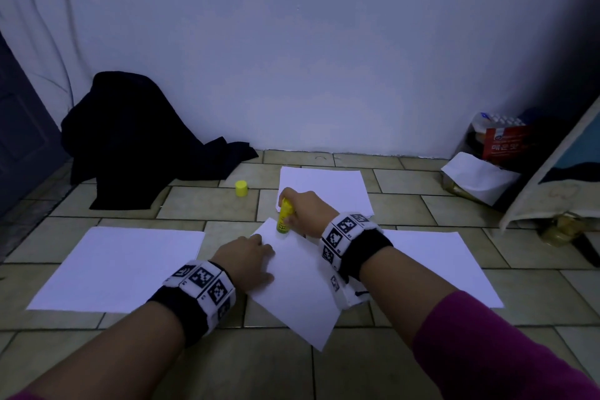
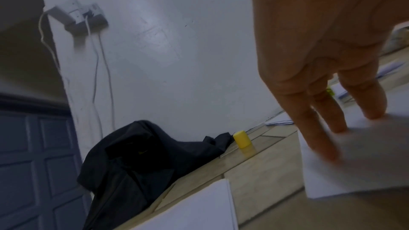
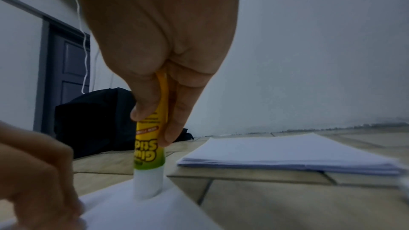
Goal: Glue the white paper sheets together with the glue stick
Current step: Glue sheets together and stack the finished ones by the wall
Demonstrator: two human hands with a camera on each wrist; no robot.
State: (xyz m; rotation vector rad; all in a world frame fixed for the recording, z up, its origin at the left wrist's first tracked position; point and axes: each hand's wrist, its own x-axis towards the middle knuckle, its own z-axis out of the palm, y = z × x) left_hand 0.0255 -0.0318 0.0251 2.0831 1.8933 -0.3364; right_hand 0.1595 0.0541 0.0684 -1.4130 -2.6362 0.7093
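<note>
The tiled floor (image 1: 207,201) carries three resting lots of paper: a left sheet (image 1: 120,266), a right sheet (image 1: 454,256) and a far stack (image 1: 324,187). The angled working sheet (image 1: 298,289) lies between them. My left hand (image 1: 250,260) presses it flat with straight fingers. My right hand (image 1: 303,211) is curled around the glue stick (image 1: 284,216), held upright, with its white tip on the sheet's far corner. Risk, as I judge it: the tip sits near the edge, so a stroke outward may smear the tiles or buckle the corner. The yellow cap (image 1: 241,188) stands apart; left off, the glue may dry.
</note>
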